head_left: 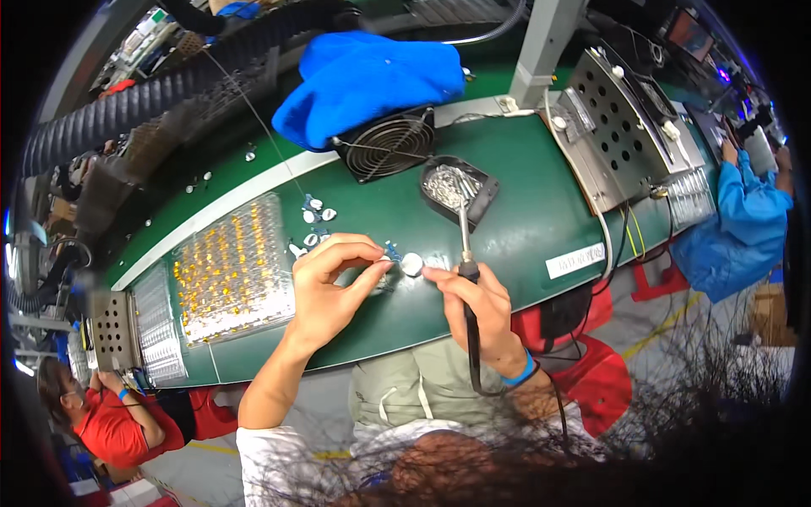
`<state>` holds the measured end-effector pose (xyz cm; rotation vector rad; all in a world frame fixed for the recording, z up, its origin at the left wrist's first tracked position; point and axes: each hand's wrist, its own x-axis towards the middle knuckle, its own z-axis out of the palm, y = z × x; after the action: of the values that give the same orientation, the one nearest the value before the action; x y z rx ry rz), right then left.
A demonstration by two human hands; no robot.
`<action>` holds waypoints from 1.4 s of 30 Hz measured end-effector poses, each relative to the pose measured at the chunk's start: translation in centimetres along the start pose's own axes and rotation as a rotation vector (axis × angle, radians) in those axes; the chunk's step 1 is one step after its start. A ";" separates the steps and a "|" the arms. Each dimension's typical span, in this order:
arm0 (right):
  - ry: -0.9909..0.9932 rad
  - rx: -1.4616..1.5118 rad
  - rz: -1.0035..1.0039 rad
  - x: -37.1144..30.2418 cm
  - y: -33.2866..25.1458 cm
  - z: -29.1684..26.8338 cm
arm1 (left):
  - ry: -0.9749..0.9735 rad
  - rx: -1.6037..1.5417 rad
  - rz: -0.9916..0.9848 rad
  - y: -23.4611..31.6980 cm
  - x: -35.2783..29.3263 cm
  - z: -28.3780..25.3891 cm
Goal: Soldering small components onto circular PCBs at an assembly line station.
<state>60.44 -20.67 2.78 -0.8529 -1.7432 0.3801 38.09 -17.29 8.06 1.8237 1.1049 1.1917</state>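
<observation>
My left hand (331, 283) pinches a small blue-and-white part (392, 251) between thumb and forefinger. Right beside it is a white round piece (412, 264); whether the two are joined I cannot tell. My right hand (486, 313) is closed round a soldering iron (465, 245), and its fingertips reach to the edge of the white piece. The iron points away from me, its tip end over a black holder (484, 205) filled with curly metal shavings (448, 184). Several similar blue-and-white parts (317, 211) lie beyond my left hand.
A clear tray (228, 270) of yellow-orange pieces lies to the left on the green bench (524, 245). A black fan (389, 145) under blue cloth (372, 80) stands at the back. A perforated metal box (604, 118) is at right. Co-workers in red (118, 435) and blue (726, 228) sit at either side.
</observation>
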 end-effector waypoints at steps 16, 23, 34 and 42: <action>-0.201 -0.367 -0.066 0.1 -1.1 0.6 | -0.342 0.262 0.445 -0.6 -0.8 -0.3; -0.163 -0.172 -0.058 0.1 -0.3 1.1 | 0.157 0.740 0.122 0.3 -5.5 -14.3; -0.177 -0.152 0.048 -0.3 -0.9 0.4 | 0.151 0.909 -0.136 -7.0 0.1 -29.0; -0.105 -0.206 -0.102 -0.7 -0.3 0.5 | 0.146 0.917 -0.298 -16.4 10.0 -27.2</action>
<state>59.99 -21.28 2.34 -0.8985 -1.9390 0.1817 10.27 0.92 6.65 2.0902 2.1647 0.6713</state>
